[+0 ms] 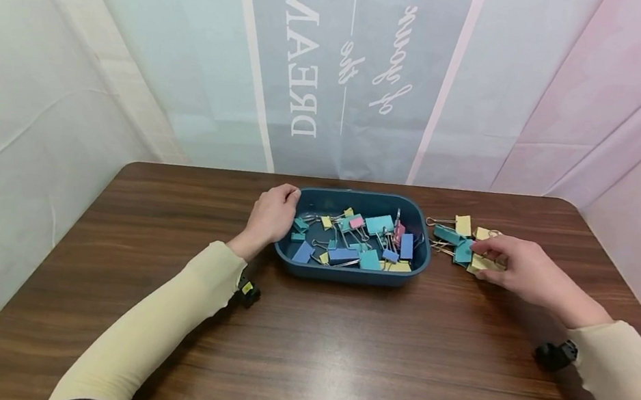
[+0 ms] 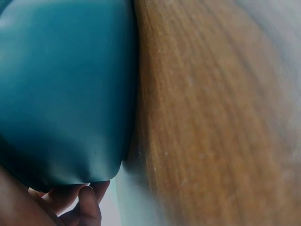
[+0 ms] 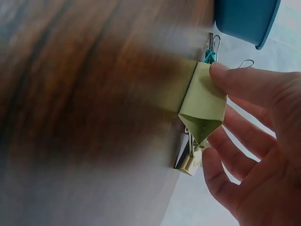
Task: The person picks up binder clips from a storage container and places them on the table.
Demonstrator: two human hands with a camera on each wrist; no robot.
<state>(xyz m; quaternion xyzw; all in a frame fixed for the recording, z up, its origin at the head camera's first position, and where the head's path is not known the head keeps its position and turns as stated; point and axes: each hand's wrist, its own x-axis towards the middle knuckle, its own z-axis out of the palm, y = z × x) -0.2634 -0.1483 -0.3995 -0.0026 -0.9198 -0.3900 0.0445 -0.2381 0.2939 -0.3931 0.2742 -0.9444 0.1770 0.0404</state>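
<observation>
1. We see a blue tub [image 1: 340, 273] standing on the brown worktop [image 1: 305, 343], between the hands and just beside the left one.
2. The left hand [image 1: 274, 212] holds the tub at its left end, with fingers curled over the rim at the far corner.
3. Inside the tub we find a loose jumble of paper clamps with wire handles, in blue, teal, yellow and pink.
4. Nearest the left hand, small teal clamps [image 1: 300, 225] lie against the tub's wall; a long blue clamp [image 1: 342, 255] sits farther toward the right hand.
5. A small pink clamp [image 1: 356, 222] and a big teal clamp [image 1: 380, 224] rest toward the tub's far side, and another blue clamp [image 1: 407, 246] is at the end nearer the right hand.
6. The right hand [image 1: 519, 264] holds a yellow clamp [image 3: 204, 92] outside the tub, thumb on one face and fingers curled behind it.
7. Just beyond those fingertips, on the worktop, we see more clamps bunched together: teal ones [image 1: 447, 235] and a pale yellow one [image 1: 462, 225], their wire handles pointing toward the tub.
</observation>
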